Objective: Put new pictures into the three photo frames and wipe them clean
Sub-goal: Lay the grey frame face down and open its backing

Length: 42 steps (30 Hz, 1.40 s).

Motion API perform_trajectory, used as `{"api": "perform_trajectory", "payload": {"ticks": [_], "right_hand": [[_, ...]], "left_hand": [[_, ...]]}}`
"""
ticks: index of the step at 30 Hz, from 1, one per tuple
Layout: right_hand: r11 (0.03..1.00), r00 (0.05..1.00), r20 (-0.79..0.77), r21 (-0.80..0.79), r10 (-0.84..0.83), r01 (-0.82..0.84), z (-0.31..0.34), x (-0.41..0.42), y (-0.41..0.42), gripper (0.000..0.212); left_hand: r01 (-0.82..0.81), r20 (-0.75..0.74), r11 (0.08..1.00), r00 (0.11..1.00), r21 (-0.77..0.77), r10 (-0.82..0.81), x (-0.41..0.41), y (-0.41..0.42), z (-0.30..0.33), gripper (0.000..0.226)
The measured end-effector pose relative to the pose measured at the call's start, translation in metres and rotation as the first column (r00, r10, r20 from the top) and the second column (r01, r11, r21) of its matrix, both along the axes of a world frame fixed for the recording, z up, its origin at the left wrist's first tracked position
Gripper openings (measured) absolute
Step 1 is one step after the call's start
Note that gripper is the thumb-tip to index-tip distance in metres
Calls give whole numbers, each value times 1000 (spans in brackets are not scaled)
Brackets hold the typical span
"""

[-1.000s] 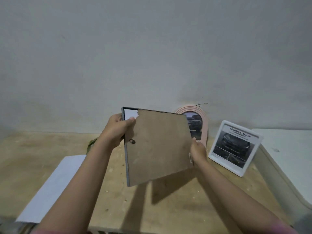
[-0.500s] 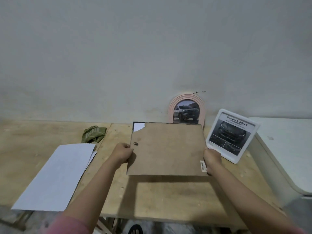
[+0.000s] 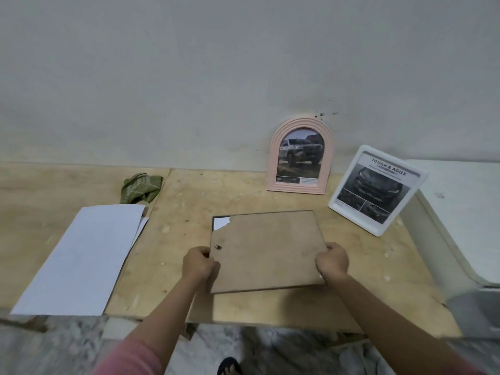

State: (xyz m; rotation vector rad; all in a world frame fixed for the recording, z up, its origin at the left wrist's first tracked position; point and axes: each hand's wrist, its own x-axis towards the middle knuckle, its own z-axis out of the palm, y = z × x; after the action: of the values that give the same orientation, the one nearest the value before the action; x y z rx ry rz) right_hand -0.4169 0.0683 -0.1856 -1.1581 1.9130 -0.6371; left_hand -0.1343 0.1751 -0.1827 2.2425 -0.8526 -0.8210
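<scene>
third frame [image 3: 266, 250] face-down over the table's [image 3: 243, 190] near middle, backing board up, long axis left-right, gripped at both short ends: left hand [image 3: 198, 263] and right hand [image 3: 332, 262] each curled round an edge, equally near, broken corner far-left

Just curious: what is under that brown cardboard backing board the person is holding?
Where the brown cardboard backing board has a torn corner, a bit of white paper shows inside a thin dark frame edge. Everything else beneath is covered. The left hand and right hand grip its sides.
</scene>
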Motion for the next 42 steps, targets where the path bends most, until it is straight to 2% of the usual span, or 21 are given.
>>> {"api": "perform_trajectory", "payload": {"ticks": [4, 7, 9, 10, 11, 12, 14, 16, 18, 20, 22, 25, 33, 38, 40, 42], "right_hand": [[998, 984, -169, 45, 55, -48, -15, 1, 0, 39], [994, 952, -297, 106, 68, -37, -9, 13, 0, 37], [995, 904, -418, 80, 90, -62, -4, 30, 3, 40], [992, 879, -461, 35, 123, -120, -3, 40, 5, 42], [978, 862, -477, -24, 170, -206, -3, 52, 8, 44], [949, 849, -472, -74, 237, -306, -4, 64, 10, 45], [848, 795, -451, -138, 406, -512, -6, 91, 13, 45], [711, 696, -440, -165, 567, -683, -5, 119, 13, 44], [559, 564, -462, -163, 685, -813, 0, 147, 9, 44], [406, 417, -512, -141, 751, -903, 3, 171, 3, 46], [279, 260, -550, -49, 794, -959, 3, 191, -1, 47], [174, 70, -607, 114, 792, -978, 1, 209, -6, 38], [152, 22, -556, 189, 831, -970, 5, 222, -19, 51], [181, -1, -482, 330, 876, -927, 10, 236, -29, 67], [217, 43, -456, 337, 889, -916, 10, 238, -29, 63], [247, 85, -441, 324, 894, -913, 11, 240, -29, 48]], "left_hand": [[69, 6, 998, 998, -14, -69, 6, 7, -12, 25], [166, 23, 986, 986, -26, -166, 14, 8, -17, 23], [254, 48, 967, 966, -11, -253, 22, 8, -22, 16], [300, 52, 954, 953, -12, -299, 25, 10, -22, 6], [345, 51, 938, 938, -30, -343, 27, 11, -24, 11], [389, 42, 921, 921, -33, -388, 27, 15, -23, 29], [476, 42, 879, 878, 15, -476, 24, 23, -17, 70], [565, 152, 819, 805, 104, -574, 22, 29, -14, 112], [605, 234, 775, 739, 180, -631, 21, 34, -17, 136], [605, 258, 765, 721, 220, -643, 21, 35, -22, 144], [587, 283, 770, 716, 251, -638, 19, 37, -25, 143], [567, 316, 787, 721, 243, -617, 17, 39, -27, 141], [520, 339, 832, 760, 196, -555, 12, 40, -24, 134], [500, 369, 851, 770, 157, -520, 9, 39, -23, 136], [496, 363, 856, 779, 143, -512, 8, 41, -23, 134], [480, 347, 868, 798, 127, -492, 8, 43, -25, 132]]}}
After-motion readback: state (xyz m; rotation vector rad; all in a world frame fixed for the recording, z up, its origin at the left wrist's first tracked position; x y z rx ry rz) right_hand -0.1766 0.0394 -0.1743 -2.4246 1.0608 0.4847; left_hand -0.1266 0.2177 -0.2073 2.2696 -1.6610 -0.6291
